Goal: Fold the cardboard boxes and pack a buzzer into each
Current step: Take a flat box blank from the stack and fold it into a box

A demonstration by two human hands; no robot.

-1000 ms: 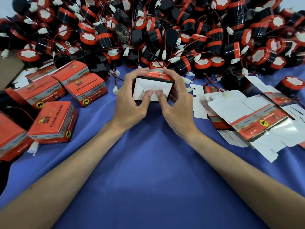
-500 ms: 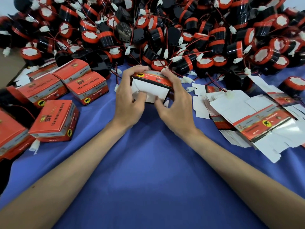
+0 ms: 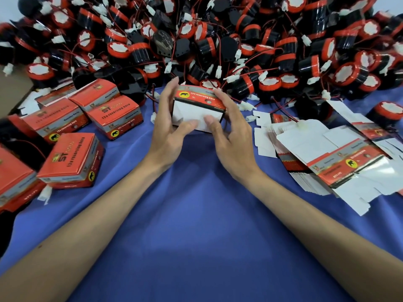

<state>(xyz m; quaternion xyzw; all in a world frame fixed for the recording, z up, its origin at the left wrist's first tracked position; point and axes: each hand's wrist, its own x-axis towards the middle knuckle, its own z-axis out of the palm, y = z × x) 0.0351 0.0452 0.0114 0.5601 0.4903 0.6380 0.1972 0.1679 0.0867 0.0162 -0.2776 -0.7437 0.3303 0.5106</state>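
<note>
A small red cardboard box [image 3: 199, 99] with a white end flap is held just above the blue cloth, in front of the buzzer pile [image 3: 218, 40]. My left hand [image 3: 169, 136] holds its left end: the fingers reach up along the far left side and the thumb presses on the white flap. My right hand [image 3: 233, 140] grips the right end, fingers curled over the top edge, thumb on the same flap. The flap faces me and looks closed. Whatever is inside the box is hidden.
Several closed red boxes [image 3: 69, 160] lie at the left. A fanned stack of flat unfolded box blanks [image 3: 327, 162] lies at the right, with a lone buzzer [image 3: 390, 110] behind it. Blue cloth [image 3: 196, 225] covers the table below my arms.
The white end flap has gone from half open to pressed flat under both thumbs. The box has tipped so its red top shows more, and my left fingers have straightened off its top.
</note>
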